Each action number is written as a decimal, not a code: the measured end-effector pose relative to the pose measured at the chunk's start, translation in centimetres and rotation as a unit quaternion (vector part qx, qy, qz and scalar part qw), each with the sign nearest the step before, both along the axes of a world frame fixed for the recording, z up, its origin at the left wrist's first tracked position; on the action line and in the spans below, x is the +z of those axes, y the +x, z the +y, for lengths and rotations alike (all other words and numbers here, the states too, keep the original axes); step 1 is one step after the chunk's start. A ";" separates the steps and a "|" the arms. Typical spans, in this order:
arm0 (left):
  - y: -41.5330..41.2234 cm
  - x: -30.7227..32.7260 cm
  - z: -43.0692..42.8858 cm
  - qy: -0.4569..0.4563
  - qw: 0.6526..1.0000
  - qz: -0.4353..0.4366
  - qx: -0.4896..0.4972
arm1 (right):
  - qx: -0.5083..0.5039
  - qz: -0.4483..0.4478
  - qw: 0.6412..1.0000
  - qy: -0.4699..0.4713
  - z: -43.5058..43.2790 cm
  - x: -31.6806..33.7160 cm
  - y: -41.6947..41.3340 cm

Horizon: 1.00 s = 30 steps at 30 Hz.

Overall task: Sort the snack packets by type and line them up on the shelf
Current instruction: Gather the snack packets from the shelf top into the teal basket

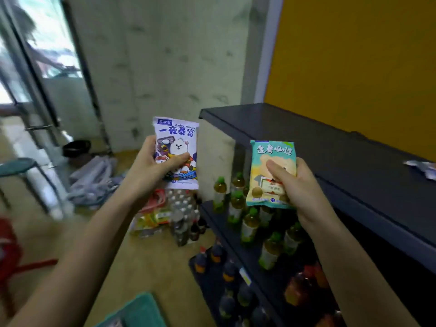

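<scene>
My left hand [151, 166] grips a white and purple snack packet [175, 142] with a cartoon bear, held upright in the air left of the dark shelf unit. My right hand [297, 182] holds a teal and yellow snack packet [271, 161] upright, thumb across its front, just in front of the top shelf [306, 138]. At the far right edge of that top shelf lies another packet [422, 168], only partly in view.
Lower shelves carry green-capped tea bottles [250, 223] and dark bottles [226, 274]. On the floor to the left stand a pack of water bottles [181, 208], yellow packages [151, 220] and plastic bags [94, 180]. A teal stool [21, 166] and a teal basket [139, 312] are nearby.
</scene>
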<state>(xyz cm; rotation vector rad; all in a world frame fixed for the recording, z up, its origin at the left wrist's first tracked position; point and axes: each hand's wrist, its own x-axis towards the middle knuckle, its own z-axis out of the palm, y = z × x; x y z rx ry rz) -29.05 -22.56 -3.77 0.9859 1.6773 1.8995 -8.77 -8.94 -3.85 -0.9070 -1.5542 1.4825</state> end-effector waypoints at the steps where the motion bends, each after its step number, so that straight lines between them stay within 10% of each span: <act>1: -2.0 -0.9 -2.4 -0.008 0.999 0.001 0.033 | 0.026 -0.002 1.000 -0.010 -0.9 -0.9 -2.4; 19: -25.4 -24.8 -27.0 -0.118 0.936 -0.164 0.289 | 0.276 -0.079 0.948 -0.137 -19.7 -24.2 -38.1; 30: -31.3 -59.9 -29.2 -0.170 0.890 -0.302 0.296 | 0.312 -0.150 0.929 -0.129 -23.4 -60.1 -45.8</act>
